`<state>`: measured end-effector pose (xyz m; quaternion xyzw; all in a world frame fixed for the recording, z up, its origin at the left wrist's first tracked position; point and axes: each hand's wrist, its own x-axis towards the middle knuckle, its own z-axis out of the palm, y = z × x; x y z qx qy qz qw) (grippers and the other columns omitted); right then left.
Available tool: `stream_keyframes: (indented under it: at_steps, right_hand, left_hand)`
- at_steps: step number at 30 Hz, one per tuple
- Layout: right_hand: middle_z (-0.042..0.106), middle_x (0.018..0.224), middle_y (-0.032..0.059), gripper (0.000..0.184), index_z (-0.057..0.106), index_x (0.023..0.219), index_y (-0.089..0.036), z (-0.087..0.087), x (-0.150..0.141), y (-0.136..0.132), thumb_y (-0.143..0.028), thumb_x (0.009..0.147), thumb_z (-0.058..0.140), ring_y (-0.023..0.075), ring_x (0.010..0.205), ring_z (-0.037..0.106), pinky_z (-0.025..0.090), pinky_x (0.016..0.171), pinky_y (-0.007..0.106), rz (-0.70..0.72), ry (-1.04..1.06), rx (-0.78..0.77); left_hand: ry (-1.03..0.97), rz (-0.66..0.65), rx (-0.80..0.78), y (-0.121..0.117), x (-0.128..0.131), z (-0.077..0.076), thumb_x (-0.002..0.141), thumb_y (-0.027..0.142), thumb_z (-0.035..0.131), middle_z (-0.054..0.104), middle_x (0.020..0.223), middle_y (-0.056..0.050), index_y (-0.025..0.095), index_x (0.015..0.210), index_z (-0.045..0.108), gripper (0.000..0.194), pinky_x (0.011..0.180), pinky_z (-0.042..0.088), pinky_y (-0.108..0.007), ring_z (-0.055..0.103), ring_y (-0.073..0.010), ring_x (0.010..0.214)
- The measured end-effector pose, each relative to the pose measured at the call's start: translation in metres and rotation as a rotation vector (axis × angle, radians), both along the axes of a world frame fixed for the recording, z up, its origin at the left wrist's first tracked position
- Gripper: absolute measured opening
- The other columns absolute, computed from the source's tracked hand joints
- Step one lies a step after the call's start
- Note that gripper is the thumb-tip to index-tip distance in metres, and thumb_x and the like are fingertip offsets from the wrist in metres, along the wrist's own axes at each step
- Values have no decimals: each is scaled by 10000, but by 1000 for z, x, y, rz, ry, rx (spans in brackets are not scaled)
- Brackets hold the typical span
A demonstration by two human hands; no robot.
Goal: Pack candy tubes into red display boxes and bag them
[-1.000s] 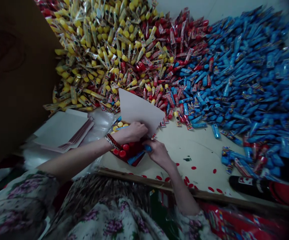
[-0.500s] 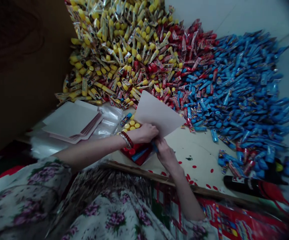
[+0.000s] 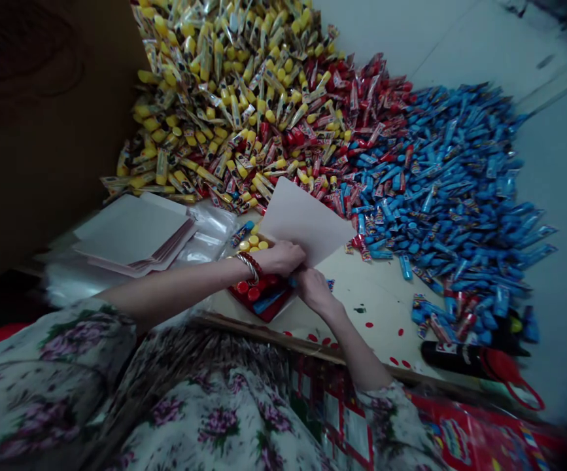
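My left hand (image 3: pixel 287 257), with bracelets at the wrist, is closed at the lower edge of a large white card (image 3: pixel 307 219). My right hand (image 3: pixel 316 291) is closed just beside it, its fingers curled inward. A bit of blue shows between the hands, but what the fingers grip is hidden. Under my left wrist lies a red-bottomed pack (image 3: pixel 269 313) with red-capped and blue tubes in it. Yellow caps (image 3: pixel 252 244) stand in a group just beyond that wrist, and a blue wrapped tube (image 3: pixel 242 233) lies by them.
Heaps of yellow-capped (image 3: pixel 234 98), red (image 3: pixel 361 91) and blue wrapped tubes (image 3: pixel 450 170) cover the back of the table. A stack of white cards (image 3: pixel 133 229) and clear plastic bags (image 3: pixel 209 229) sit at left. A black bottle-like object (image 3: pixel 450 358) lies near the front edge at right.
The whole view has shifted slightly. Both hands stay together at the card's lower edge, and a small wrapper now shows beside my right hand.
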<state>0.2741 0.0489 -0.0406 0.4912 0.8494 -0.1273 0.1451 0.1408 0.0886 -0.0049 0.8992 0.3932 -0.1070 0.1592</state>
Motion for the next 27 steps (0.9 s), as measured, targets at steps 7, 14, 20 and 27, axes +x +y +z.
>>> stream_keyframes:
  at_steps: [7,14,20,27]
  right_hand:
    - [552,1252,134,446,603,1146,-148,-15,17,-55,11,769,426,247,1196,462,477,935,360,-15,307,364]
    - [596,1175,113,339,592,1147,-189,-35,-47,-91,-69,861,455,251,1052,546,557,725,342,231,89,95]
    - [642,1034,95,244,587,1091,-179,-43,-45,-78,-95,905,452,224,964,585,545,698,313,352,60,100]
    - [564,1266,129,513,506,1224,-150,-28,20,-92,30,743,508,233,1063,563,512,889,380,135,397,196]
  left_hand:
    - [8,-40,-30,2,3,3,676,105,678,704,997,-191,35,989,694,322,729,526,-309,666,-305,915]
    - [25,-79,9,2,24,-7,651,45,669,697,988,-200,48,951,693,301,725,526,-317,663,-288,888]
    - [37,-77,94,-2,8,2,682,41,640,699,904,-205,32,914,686,236,711,518,-340,666,-298,856]
    - [-65,-257,268,-17,-6,-3,845,47,464,694,907,-167,69,880,670,210,696,483,-313,655,-239,822]
